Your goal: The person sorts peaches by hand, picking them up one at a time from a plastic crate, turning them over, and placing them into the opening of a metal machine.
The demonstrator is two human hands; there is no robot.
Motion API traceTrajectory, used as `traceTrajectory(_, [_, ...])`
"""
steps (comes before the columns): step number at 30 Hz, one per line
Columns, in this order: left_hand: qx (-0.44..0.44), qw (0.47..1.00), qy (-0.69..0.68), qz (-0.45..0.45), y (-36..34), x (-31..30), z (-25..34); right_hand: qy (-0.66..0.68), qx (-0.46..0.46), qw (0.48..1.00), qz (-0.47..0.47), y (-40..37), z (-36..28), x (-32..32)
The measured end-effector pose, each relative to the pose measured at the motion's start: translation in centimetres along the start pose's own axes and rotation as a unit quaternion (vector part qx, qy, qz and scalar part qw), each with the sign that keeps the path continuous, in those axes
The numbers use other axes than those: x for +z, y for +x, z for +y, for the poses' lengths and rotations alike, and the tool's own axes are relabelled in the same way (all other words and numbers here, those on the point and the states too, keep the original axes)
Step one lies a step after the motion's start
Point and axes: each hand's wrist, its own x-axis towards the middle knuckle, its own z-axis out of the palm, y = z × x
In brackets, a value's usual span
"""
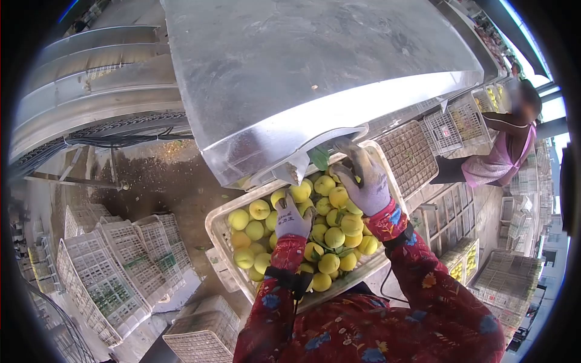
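Observation:
A pale plastic crate [219,235] full of yellow-green peaches [328,263] stands in front of me, a few green leaves among the fruit. My left hand [294,222], in a light grey-purple glove, rests on the peaches near the middle, fingers spread against the fruit. My right hand [369,187], gloved alike, is over the far right part of the crate. Its thumb and fingers are apart and reach toward the lip of a metal machine [315,78]. A green leaf [319,157] is beside its fingertips. Any peach under either palm is hidden.
Stacked crates [121,266] stand at the left, and another crate [203,333] is at the lower left. More crates [404,158] line the right side, where a person in a pink apron [499,158] stands. Cables [121,140] run along the machinery at left.

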Motion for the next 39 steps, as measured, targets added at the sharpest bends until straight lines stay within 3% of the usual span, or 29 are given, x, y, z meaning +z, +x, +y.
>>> traceTrajectory(1, [-0.039, 0.999, -0.003, -0.003, 0.7, -0.2, 1.6, -0.013, 0.022, 1.0, 0.008, -1.4, 1.7, -1.5])
traceTrajectory(4, [-0.127, 0.992, -0.01, 0.006, 2.7, 1.0, 3.0, -0.29, 0.104, 0.934, -0.182, -4.5, 5.6, -2.9])
traceTrajectory(7, [-0.014, 0.991, 0.026, 0.134, 2.7, 3.3, 0.0, -0.353, 0.166, 0.895, -0.215, -6.6, 8.3, 0.0])
traceTrajectory(8, [0.026, 0.987, 0.004, 0.157, 2.5, 3.1, -0.7, -0.288, 0.171, 0.918, -0.214, -6.4, 8.6, -0.2])
traceTrajectory(9, [0.002, 0.976, -0.214, 0.049, 2.2, 2.7, -1.7, -0.209, 0.137, 0.951, -0.181, -6.8, 8.6, -0.4])
traceTrajectory(10, [-0.024, 0.905, -0.421, -0.062, 1.7, 2.1, -2.7, -0.128, 0.101, 0.975, -0.148, -6.9, 6.9, -1.0])
traceTrajectory(11, [-0.05, 0.778, -0.603, -0.169, 0.9, 1.7, -3.3, -0.047, 0.064, 0.99, -0.116, -7.0, 5.1, -1.5])
traceTrajectory(12, [-0.057, 0.699, -0.687, -0.191, -1.4, -0.3, -1.8, 0.058, 0.073, 0.99, -0.106, -7.2, 3.6, -1.4])
traceTrajectory(13, [-0.056, 0.632, -0.746, -0.2, -2.8, -0.5, -1.4, 0.081, 0.048, 0.99, -0.106, -7.1, 2.3, -1.3])
traceTrajectory(15, [-0.023, 0.538, -0.81, -0.232, -4.7, -2.1, -0.1, 0.126, -0.005, 0.986, -0.105, -6.9, 0.2, -0.9])
traceTrajectory(16, [0.002, 0.553, -0.805, -0.217, -5.5, -3.5, 0.8, 0.146, -0.023, 0.983, -0.112, -6.8, -0.1, -0.5])
traceTrajectory(19, [0.054, 0.586, -0.791, -0.171, -7.0, -6.1, 1.7, 0.031, -0.1, 0.989, -0.105, -5.8, -2.3, -0.4])
traceTrajectory(22, [0.055, 0.59, -0.793, -0.14, -6.9, -5.8, -0.3, 0.042, -0.067, 0.994, -0.073, -6.0, -3.4, 1.4])
traceTrajectory(27, [0.037, 0.647, -0.757, -0.081, -6.4, -8.7, -1.0, 0.034, -0.086, 0.995, 0.031, -2.5, -3.6, 4.3])
traceTrajectory(29, [0.045, 0.676, -0.733, -0.063, -6.3, -10.0, -1.2, -0.125, -0.052, 0.988, -0.069, 0.7, -2.4, 6.1])
traceTrajectory(31, [0.048, 0.682, -0.729, -0.039, -5.9, -10.6, -0.8, -0.244, -0.163, 0.956, -0.02, 3.5, -0.5, 7.8])
traceTrajectory(33, [0.043, 0.706, -0.706, -0.027, -5.3, -11.0, -0.6, -0.2, -0.162, 0.966, 0.005, 3.2, -1.1, 6.2])
traceTrajectory(34, [0.019, 0.694, -0.719, -0.031, -5.0, -11.5, -0.1, -0.179, -0.161, 0.97, 0.018, 2.9, -2.1, 5.0])
traceTrajectory(37, [-0.014, 0.742, -0.669, -0.046, -4.2, -11.9, 0.4, -0.072, -0.188, 0.976, -0.084, -0.6, -5.7, 2.6])
traceTrajectory(38, [0.04, 0.738, -0.674, -0.011, -3.7, -10.5, 0.7, -0.084, -0.195, 0.974, -0.075, -1.9, -4.9, 3.3])
traceTrajectory(39, [0.043, 0.782, -0.621, -0.009, -3.6, -10.2, 1.1, -0.097, -0.2, 0.973, -0.063, -3.2, -3.5, 4.7])
